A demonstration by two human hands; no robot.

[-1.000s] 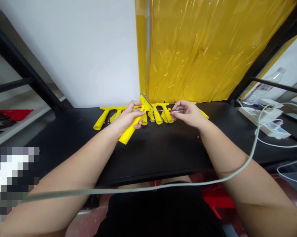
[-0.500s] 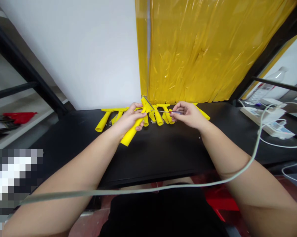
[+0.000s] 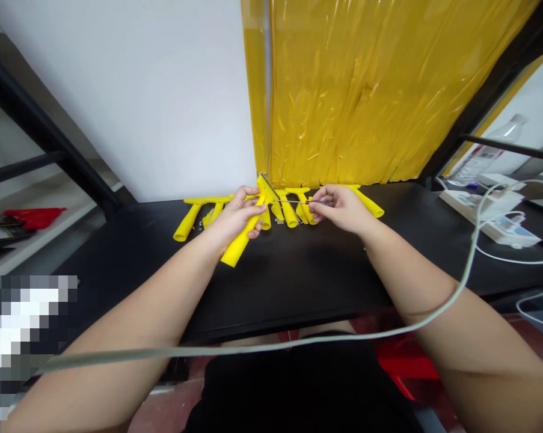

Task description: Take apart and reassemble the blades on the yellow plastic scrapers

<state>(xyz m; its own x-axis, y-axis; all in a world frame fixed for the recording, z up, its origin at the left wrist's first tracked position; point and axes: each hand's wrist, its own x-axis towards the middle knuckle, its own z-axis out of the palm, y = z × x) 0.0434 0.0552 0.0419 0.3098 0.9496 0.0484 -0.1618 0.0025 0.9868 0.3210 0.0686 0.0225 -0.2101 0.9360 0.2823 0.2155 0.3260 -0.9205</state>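
My left hand [image 3: 242, 219] is closed around the handle of a yellow scraper-like tool [image 3: 236, 248], held tilted with its wide head up and a thin dark strip along the head's edge. In my right hand [image 3: 337, 207], thumb and fingers pinch a slim screwdriver [image 3: 306, 202]. Its metal shaft points left, and the tip is close to the scraper's head; whether they touch I cannot tell. Behind my hands, several more yellow scrapers [image 3: 187, 222] lie in a row along the back of the black table [image 3: 280, 288]. Small metal bits lie among them.
A pale cable [image 3: 298, 344] crosses in front of my forearms. White power strips [image 3: 492, 216] with cords and a clear plastic bottle [image 3: 490, 150] are at the right. A white panel [image 3: 163, 96] and yellow plastic sheeting [image 3: 365, 90] stand behind the table. Black frame posts flank it.
Both hands keep their grips in nearly the same place. The screwdriver and scraper have shifted only very slightly, and the camera view has tilted a little.
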